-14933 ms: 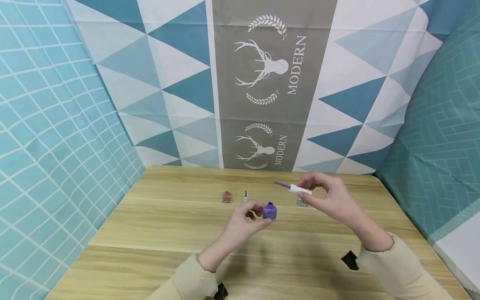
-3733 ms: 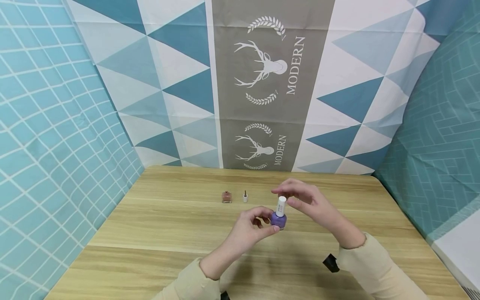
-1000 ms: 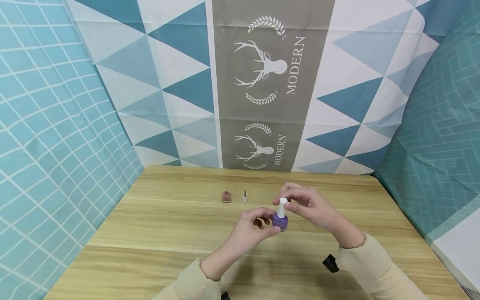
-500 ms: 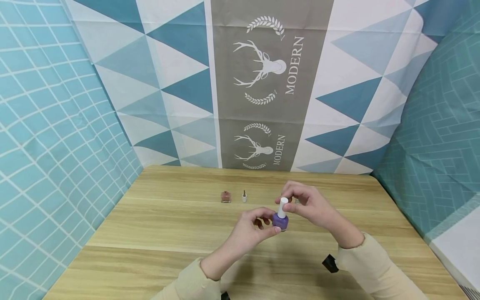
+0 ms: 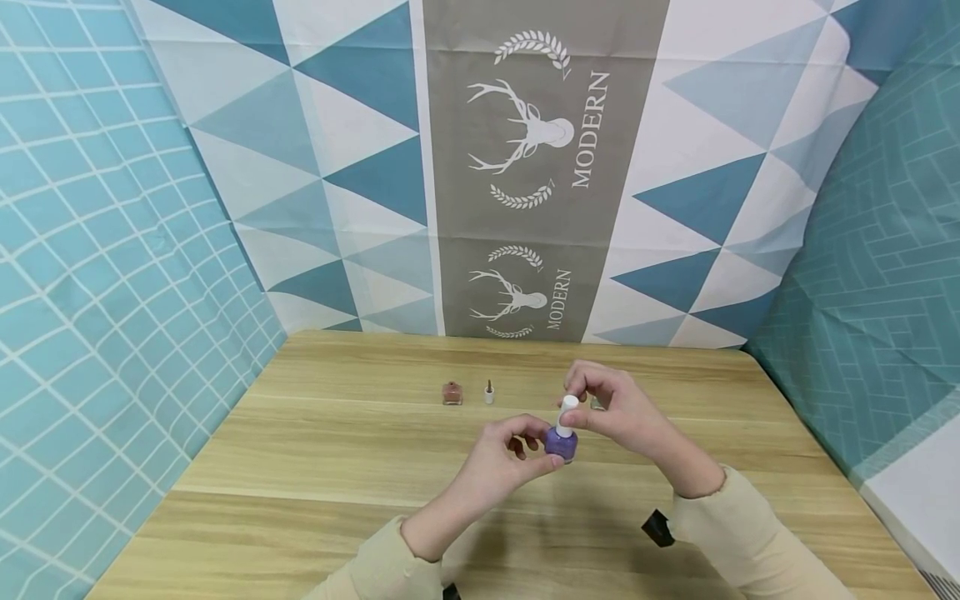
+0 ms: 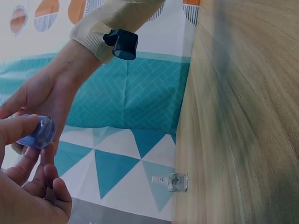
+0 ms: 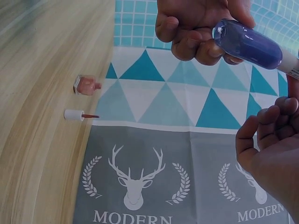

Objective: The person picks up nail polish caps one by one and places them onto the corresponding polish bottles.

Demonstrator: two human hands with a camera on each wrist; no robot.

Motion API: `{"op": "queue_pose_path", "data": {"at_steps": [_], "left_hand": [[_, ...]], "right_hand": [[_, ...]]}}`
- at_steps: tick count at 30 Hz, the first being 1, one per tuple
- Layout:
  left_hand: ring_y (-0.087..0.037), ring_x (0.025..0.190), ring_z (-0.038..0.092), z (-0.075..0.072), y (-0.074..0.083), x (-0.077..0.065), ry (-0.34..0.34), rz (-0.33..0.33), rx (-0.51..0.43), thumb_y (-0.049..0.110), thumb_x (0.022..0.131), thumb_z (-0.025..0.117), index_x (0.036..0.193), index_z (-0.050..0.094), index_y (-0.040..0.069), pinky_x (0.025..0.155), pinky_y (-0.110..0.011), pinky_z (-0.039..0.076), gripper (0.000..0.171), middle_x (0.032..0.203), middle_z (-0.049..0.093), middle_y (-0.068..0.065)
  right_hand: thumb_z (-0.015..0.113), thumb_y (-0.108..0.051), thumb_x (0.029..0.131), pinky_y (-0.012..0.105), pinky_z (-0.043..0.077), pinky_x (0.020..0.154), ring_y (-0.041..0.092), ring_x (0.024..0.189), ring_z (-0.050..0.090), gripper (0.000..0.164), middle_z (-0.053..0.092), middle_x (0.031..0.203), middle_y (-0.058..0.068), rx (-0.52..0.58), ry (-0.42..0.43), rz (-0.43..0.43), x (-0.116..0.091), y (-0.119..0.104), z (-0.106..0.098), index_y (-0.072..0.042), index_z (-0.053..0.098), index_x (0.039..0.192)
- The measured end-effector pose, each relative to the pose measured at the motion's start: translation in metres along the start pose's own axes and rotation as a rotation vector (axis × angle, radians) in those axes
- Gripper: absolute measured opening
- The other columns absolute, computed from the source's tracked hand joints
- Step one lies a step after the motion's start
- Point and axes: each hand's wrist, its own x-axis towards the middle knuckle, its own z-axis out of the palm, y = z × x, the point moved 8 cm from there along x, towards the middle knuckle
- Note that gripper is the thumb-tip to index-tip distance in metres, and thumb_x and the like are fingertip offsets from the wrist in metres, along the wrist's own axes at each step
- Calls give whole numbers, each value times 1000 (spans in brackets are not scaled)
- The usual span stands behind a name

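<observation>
Above the table, my left hand (image 5: 498, 458) pinches a purple nail polish bottle (image 5: 560, 445) between thumb and fingers. Its white cap (image 5: 567, 415) sits on the neck, and my right hand (image 5: 618, 408) grips that cap with thumb and fingertips. The bottle stands slightly tilted in the head view. In the right wrist view, the polish bottle (image 7: 250, 44) lies between both hands, with part of the cap (image 7: 290, 63) in sight at the image's edge. The left wrist view shows the bottle's glass base (image 6: 43, 133), while the cap is hidden there.
On the wooden table (image 5: 360, 467), an uncapped reddish-brown polish bottle (image 5: 452, 394) stands beside its white brush cap (image 5: 489, 393), brush pointing up. A clear, white-capped bottle (image 6: 177, 182) stands behind my right hand. Printed cloths (image 5: 517, 167) enclose the back and sides.
Earlier the purple-coated brush was held apart from the bottle; now the cap is on the neck. Over the last second, my right fingers have shifted slightly around the cap.
</observation>
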Motion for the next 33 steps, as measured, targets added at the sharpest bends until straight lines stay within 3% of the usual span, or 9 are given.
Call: {"op": "queue_pose_path", "data": {"at_steps": [5,8,10,15,20,25,33], "left_hand": [[-29,83,54,-3,22,-6,-1,14,-14,6,77,75,94,68,2,68,-25,42,19,87,67,-8],[-30,84,54,-3,23,-6,4,16,-19,7,77,75,94,68,3,67,-23,41,19,87,68,-8],[-28,84,55,-2,12,-3,8,22,-24,9,77,76,95,68,6,67,-24,42,20,88,68,-5],[-24,85,55,0,-2,1,3,6,-11,11,78,76,98,69,10,68,-25,42,21,89,68,0],[-27,84,54,-4,20,-5,-9,11,-14,5,79,73,98,68,4,68,-24,41,19,89,68,-7],[-34,86,55,-4,25,-7,-21,7,-12,4,79,72,98,68,2,69,-24,42,19,90,68,-8],[-33,85,55,-4,23,-7,-30,16,-15,3,79,72,98,68,2,68,-22,41,19,89,69,-9]], "right_hand": [[75,-11,79,30,40,67,15,76,45,22,47,79,0,1,18,4,0,0,0,-15,54,78],[77,-14,78,30,41,68,14,76,45,23,48,79,0,2,28,19,1,0,0,-16,54,77],[77,-14,78,28,42,68,14,77,46,22,50,80,0,4,29,20,1,0,0,-15,55,79],[71,-13,84,27,45,71,15,80,50,18,58,92,1,-2,-5,33,-1,2,1,-12,65,100],[55,-8,94,27,45,71,15,85,50,22,59,101,2,47,-43,20,-3,0,0,-4,64,114],[49,-2,95,29,44,72,16,88,49,25,57,101,5,94,-106,-56,-2,-8,3,2,63,116],[50,-1,95,30,49,75,17,91,53,19,57,100,8,107,-124,-71,-3,-9,5,0,66,105]]}}
